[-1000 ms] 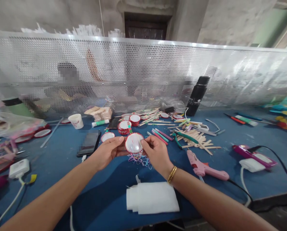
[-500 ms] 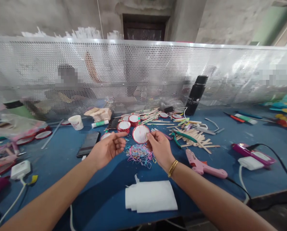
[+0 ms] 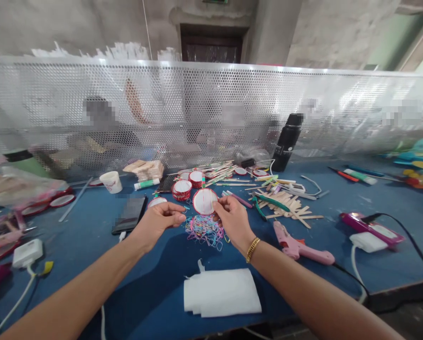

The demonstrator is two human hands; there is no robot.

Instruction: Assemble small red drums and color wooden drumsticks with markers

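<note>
My right hand (image 3: pixel 232 217) pinches the right edge of a round, white-faced disc with a red rim (image 3: pixel 203 202), like a small toy drum. A thin line runs down its face, and a small green-and-red piece sticks up at its top. To its left, my left hand (image 3: pixel 163 221) has thumb and forefinger drawn close together. A small blue loop shows at those fingertips; whether they grip it is unclear. Just below the disc lies a pile of coloured rubber bands (image 3: pixel 204 233). Similar red-rimmed discs (image 3: pixel 182 187) are stacked behind.
A folded white cloth (image 3: pixel 222 293) lies in front of me. Wooden sticks (image 3: pixel 294 206), green-handled pliers (image 3: pixel 273 200) and a pink glue gun (image 3: pixel 303 248) are at right. A phone (image 3: pixel 130 213) and paper cup (image 3: pixel 111 182) are at left. A black bottle (image 3: pixel 287 142) stands by the perforated screen (image 3: pixel 154 99).
My left hand has turned, its spread fingers closing toward a pinch. The disc in my right hand has come slightly down and left.
</note>
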